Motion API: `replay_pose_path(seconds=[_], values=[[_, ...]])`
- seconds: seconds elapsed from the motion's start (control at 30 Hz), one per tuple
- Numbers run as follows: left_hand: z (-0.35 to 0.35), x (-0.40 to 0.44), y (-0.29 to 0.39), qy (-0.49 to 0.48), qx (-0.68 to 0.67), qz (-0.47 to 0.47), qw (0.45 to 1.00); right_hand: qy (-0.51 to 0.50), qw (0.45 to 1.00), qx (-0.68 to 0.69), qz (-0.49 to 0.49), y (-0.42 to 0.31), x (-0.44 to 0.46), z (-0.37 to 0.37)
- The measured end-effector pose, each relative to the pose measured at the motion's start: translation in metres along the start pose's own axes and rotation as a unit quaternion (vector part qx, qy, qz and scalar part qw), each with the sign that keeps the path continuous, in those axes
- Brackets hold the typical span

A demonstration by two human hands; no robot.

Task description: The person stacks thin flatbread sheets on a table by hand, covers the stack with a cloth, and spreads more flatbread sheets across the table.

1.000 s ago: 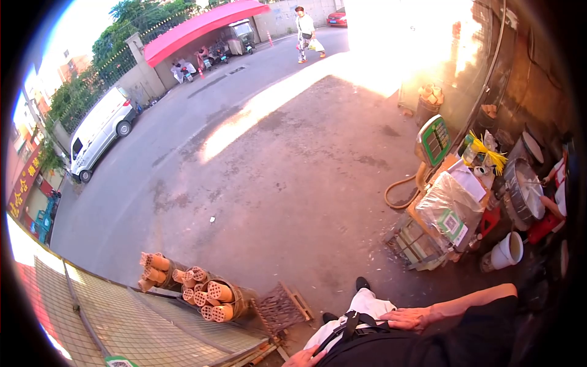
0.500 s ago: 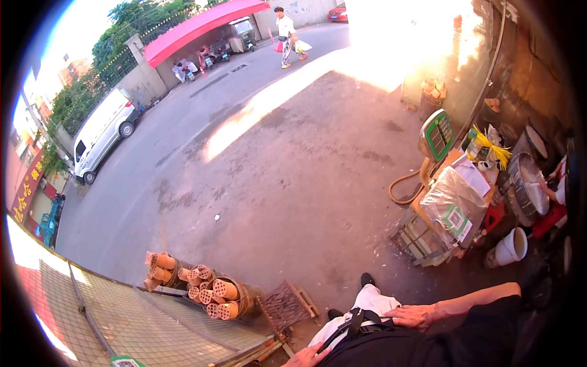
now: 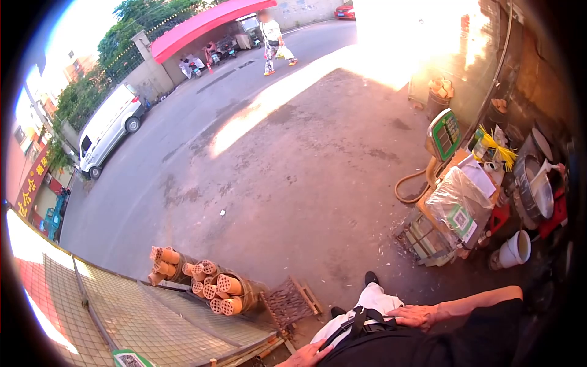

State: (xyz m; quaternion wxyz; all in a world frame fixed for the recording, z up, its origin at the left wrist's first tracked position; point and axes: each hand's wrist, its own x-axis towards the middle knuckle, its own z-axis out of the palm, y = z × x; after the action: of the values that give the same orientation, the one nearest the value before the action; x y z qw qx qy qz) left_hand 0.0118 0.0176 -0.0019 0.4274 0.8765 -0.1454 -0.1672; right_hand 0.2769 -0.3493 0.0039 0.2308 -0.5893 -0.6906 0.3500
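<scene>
My right hand (image 3: pixel 414 315) lies flat on my light trousers (image 3: pixel 372 298) beside the black straps (image 3: pixel 361 318) at my waist, its fingers stretched out. At the bottom edge, my left hand (image 3: pixel 307 355) rests near the end of a strap; its fingers show only in part, and I cannot make out whether they grip the strap. Neither hand touches anything beyond my clothes and the straps. My black shoes (image 3: pixel 371 278) stand on the pavement.
Bundles of perforated orange tubes (image 3: pixel 230 285) stand beside a woven stool (image 3: pixel 287 304) and mesh panel (image 3: pixel 153 318). On the right are a scale (image 3: pixel 445 134), a white bucket (image 3: pixel 515 249) and a metal basin (image 3: pixel 538 189). A person (image 3: pixel 271 40) walks near a white van (image 3: pixel 110 128).
The walking person has moved left and nearer. The view has shifted slightly, and the co-worker's arm by the basin is no longer visible. My hands have stayed in place.
</scene>
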Motion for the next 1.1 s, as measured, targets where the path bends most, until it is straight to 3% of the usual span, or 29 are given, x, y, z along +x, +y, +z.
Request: replay_pose_path(seconds=[0.37,0.53,1.1], values=[[0.021,-0.013,-0.018,0.014,0.055,0.052,0.997,-0.012,1.0,0.001,0.007,-0.009,0.007,-0.016],[0.002,-0.006,0.007,0.05,0.029,0.087,0.995,-0.009,1.0,0.002,0.004,-0.003,0.005,-0.009],[0.001,-0.007,0.011,0.05,0.022,0.091,0.994,-0.025,1.0,0.0,0.002,-0.001,0.004,-0.014]])
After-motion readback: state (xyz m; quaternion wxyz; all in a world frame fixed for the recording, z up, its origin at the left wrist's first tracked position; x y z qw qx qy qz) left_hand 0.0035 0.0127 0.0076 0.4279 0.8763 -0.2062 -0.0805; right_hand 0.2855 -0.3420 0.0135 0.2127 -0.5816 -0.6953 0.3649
